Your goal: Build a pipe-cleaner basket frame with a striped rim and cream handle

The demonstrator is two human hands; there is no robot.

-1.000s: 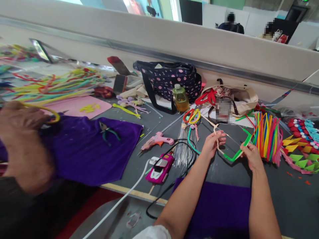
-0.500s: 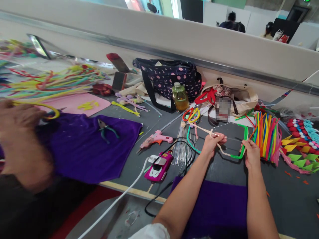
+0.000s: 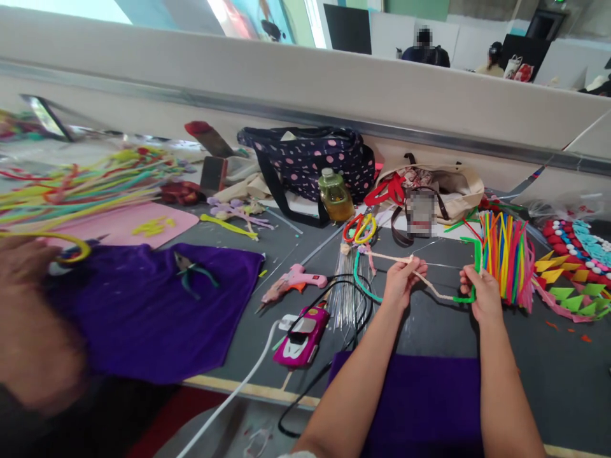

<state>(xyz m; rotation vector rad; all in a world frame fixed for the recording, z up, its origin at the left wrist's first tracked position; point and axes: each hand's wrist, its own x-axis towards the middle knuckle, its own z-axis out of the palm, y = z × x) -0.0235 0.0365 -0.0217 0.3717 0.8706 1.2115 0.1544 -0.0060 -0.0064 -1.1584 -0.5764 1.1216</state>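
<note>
The left hand (image 3: 402, 280) and the right hand (image 3: 477, 294) work above the dark surface (image 3: 548, 362) toward its right part, with a purple cloth (image 3: 429, 407) lying at the near edge under the forearms; each grip is pressed together, the left pinching a cream pipe cleaner (image 3: 432, 289), the right pinching a green pipe cleaner (image 3: 475, 267) at its lower bend; the cream piece runs from the left fingers down to the right, where it meets the green one, and a second cream strand leads away to the left; the green piece is fuzzy, bright and bent into an angular bracket that stands upright beside the right hand; a thin wire (image 3: 443, 264) stretches between the two hands. Open room is small: a bundle of coloured sticks (image 3: 506, 261) stands just beside the right hand, clear rods (image 3: 346, 296) and a black cable (image 3: 334, 356) lie just left of the left hand, and bare surface shows only under the hands and toward the right near corner; a glue gun (image 3: 293, 283) and a pink toy car (image 3: 300, 337) lie further left; another person's hand (image 3: 28, 318) sits at the far left edge over a second purple cloth (image 3: 147, 312).
</note>
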